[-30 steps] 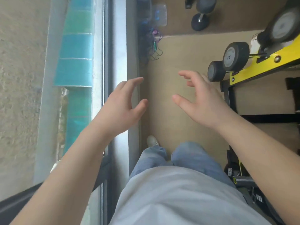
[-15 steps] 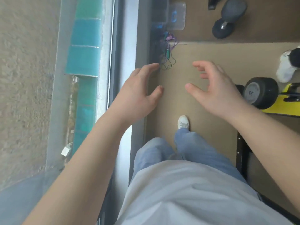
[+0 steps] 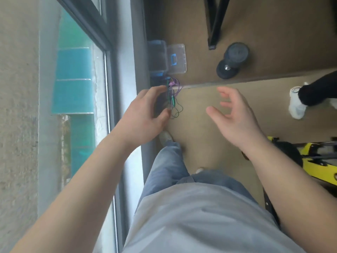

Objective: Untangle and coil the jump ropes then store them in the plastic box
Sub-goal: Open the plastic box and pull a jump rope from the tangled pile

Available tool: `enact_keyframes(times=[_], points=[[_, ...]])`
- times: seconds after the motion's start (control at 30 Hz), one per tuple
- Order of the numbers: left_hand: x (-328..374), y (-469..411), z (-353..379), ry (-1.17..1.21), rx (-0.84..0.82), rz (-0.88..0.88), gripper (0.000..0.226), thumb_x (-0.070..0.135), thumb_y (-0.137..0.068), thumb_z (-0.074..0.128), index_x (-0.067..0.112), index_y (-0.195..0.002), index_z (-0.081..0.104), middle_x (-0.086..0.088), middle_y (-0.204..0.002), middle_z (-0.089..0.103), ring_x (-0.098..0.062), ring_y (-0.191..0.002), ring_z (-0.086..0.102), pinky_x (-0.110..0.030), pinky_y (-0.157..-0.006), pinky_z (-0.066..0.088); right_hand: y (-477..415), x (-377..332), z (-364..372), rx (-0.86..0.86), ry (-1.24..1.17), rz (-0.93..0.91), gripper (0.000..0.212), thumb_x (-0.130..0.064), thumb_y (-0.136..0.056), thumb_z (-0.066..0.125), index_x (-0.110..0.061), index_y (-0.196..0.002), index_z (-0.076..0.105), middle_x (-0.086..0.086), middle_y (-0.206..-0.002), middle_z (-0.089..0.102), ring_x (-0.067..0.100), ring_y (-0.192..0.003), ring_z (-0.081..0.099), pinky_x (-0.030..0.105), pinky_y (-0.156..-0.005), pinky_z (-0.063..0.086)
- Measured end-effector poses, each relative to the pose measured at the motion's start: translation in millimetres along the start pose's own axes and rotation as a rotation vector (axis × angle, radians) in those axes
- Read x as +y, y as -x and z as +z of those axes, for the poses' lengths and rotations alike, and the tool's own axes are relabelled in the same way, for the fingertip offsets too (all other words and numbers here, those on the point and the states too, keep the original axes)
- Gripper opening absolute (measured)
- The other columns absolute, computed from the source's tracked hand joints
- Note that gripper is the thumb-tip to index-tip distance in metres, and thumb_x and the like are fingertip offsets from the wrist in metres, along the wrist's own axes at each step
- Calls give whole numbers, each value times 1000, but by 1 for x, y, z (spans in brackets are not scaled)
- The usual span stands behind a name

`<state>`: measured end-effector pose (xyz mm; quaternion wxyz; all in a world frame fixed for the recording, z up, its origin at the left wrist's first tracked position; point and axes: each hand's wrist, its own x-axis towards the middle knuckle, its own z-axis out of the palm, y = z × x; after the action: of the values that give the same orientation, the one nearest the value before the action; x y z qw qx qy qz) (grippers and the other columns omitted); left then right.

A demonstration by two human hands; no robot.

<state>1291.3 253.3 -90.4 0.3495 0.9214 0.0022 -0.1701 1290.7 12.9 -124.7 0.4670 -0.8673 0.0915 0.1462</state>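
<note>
- The left hand (image 3: 145, 114) and right hand (image 3: 235, 114) are raised in front of the body, as in the two earlier views; the fingers of both are spread and loosely curved, and nothing is held by either.
- The ropes (image 3: 173, 99), a purple and green tangle on the floor by the window wall, were seen far ahead a second ago; they are now seen just past the left fingertips, partly hidden by them; contact cannot be told, though the hand is judged to be well above the floor.
- The box (image 3: 158, 57) is seen beyond the ropes against the wall, its lid (image 3: 177, 58) lying beside it; a dumbbell (image 3: 232, 60) lies farther right.
- The approach is judged nearly done; untangling, coiling and storing are all still to be started.
</note>
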Motion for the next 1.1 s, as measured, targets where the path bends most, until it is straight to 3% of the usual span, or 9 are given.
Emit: enact_keyframes(times=[0.3,0.5,0.6,0.87,0.97,1.1], points=[[-24,-143,-70,0,-93,-17,52,27,-94,60,26,-143,45,0,-132,54,-14,-120,54,-28,-98,45,-157,-91,25,-11,-18,-9,58,-40,-89,67,-37,-142,44,-9,-141,47,9,-124,53,43,-104,49],[-17,-233,-94,24,-48,-76,51,25,-94,60,26,-144,45,2,-136,53,-6,-116,53,-19,-96,40,-262,-116,7,-51,24,-19,57,-41,-89,67,-40,-140,44,-9,-142,47,7,-123,53,41,-102,49],[-5,-277,-99,49,-13,-115,52,27,-94,60,28,-144,44,3,-137,52,-7,-117,53,-23,-99,43,-323,-123,-12,-92,43,-46,55,-40,-89,67,-39,-139,45,-11,-141,48,8,-123,54,42,-103,48],[53,-391,-96,180,203,-355,52,26,-94,61,25,-143,46,0,-135,53,-14,-119,56,-33,-100,47,-510,-169,-74,-376,248,-256,54,-35,-90,68,-33,-140,47,-6,-140,48,10,-122,54,32,-102,46],[78,-419,-93,211,236,-429,52,27,-94,60,28,-144,45,3,-136,52,-8,-113,56,-30,-99,47,-547,-186,-88,-501,298,-339,55,-36,-91,67,-32,-141,46,-3,-141,47,12,-124,53,30,-99,46],[97,-449,-91,228,298,-486,52,28,-94,60,27,-144,45,2,-135,53,-12,-118,55,-35,-100,48,-578,-198,-97,-623,361,-423,54,-37,-93,66,-30,-142,45,0,-143,46,17,-126,53,29,-93,45]])
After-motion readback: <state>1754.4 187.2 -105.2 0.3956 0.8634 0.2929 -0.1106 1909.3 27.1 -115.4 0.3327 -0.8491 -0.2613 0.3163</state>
